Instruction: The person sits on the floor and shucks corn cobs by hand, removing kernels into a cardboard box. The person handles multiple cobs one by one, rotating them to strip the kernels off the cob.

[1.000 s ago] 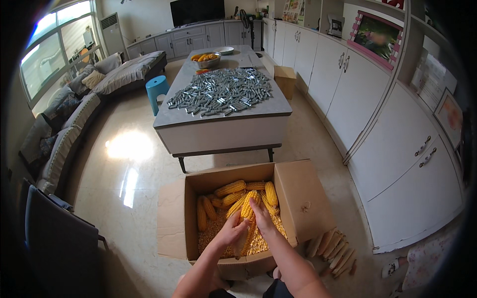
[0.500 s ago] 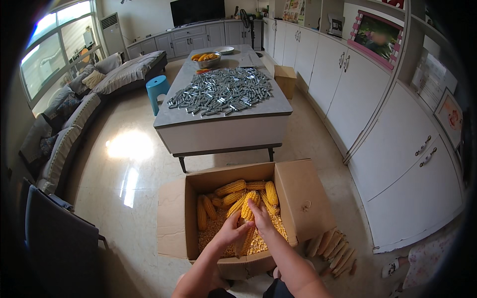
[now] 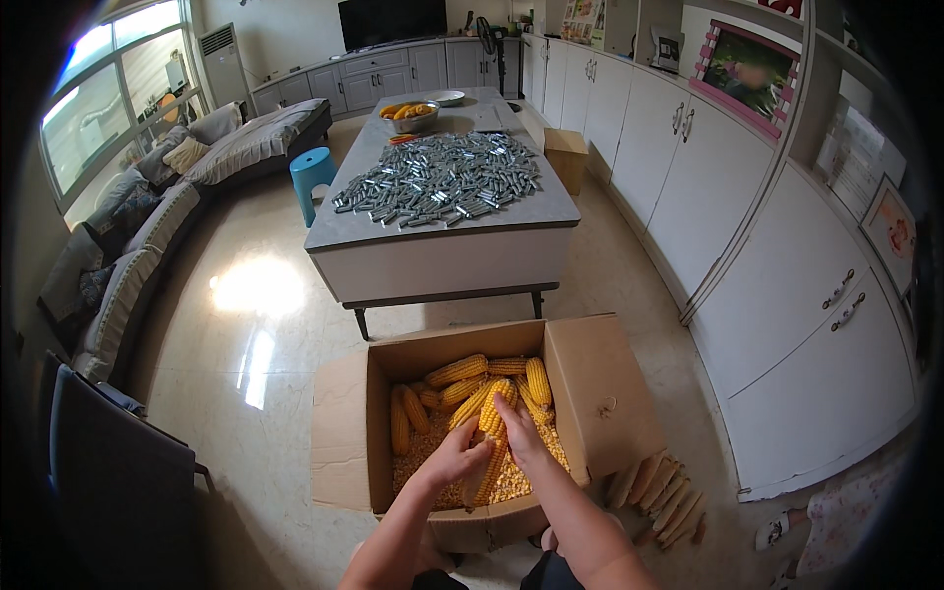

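Over the cardboard box [image 3: 455,351], a yellow ear of corn [image 3: 498,404] is held between my two hands, with its tip toward the far side. My left hand [image 3: 458,458] closes on the lower left of the ear, and its fingertips are partly hidden. My right hand [image 3: 523,439] wraps the right side, thumb and fingers against the kernels. Beneath them lie loose corn kernels [image 3: 418,460] covering the box bottom. Several more ears of corn [image 3: 457,372] rest along the far and left inner walls.
A pile of bare corncobs [image 3: 672,500] lies on the floor right of the box. Ahead stands a table [image 3: 442,270] bearing many small metallic cylinders [image 3: 442,177] and a bowl [image 3: 411,123] of corn. A blue stool [image 3: 312,177] and dark chair [image 3: 128,462] are at left.
My left hand has shifted slightly, drawing a little away from the right hand along the ear. The ear of corn stays in nearly the same place.
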The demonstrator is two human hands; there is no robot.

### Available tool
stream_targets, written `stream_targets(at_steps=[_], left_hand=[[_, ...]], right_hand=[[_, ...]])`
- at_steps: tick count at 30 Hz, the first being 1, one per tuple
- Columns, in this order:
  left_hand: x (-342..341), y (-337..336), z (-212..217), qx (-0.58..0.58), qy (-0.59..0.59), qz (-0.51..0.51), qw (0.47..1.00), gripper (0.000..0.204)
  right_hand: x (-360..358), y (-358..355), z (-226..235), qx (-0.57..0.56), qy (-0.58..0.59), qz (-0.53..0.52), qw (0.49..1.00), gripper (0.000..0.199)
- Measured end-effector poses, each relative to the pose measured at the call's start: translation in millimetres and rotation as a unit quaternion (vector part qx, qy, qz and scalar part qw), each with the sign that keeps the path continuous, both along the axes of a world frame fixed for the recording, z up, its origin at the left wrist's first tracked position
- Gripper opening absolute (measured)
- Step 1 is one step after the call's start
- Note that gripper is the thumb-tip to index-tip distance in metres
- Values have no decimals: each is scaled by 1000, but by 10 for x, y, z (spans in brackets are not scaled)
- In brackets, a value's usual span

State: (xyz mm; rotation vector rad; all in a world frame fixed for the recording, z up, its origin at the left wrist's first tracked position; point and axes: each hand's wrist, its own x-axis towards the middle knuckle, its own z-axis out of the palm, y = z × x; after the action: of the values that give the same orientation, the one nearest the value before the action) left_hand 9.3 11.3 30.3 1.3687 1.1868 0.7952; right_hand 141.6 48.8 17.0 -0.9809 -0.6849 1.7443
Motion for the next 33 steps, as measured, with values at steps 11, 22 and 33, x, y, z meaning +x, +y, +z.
stream_targets(at_steps=[11,22,33], left_hand=[[121,29,38,-45,9,57,997,68],[58,57,-284,-41,-135,46,989,47],[70,53,-203,-41,-37,60,997,57]], right_hand=[[-9,35,-110,-8,7,-38,999,44],[25,57,-149,15,45,-41,998,36],[7,30,-46,-30,28,-30,999,38]])
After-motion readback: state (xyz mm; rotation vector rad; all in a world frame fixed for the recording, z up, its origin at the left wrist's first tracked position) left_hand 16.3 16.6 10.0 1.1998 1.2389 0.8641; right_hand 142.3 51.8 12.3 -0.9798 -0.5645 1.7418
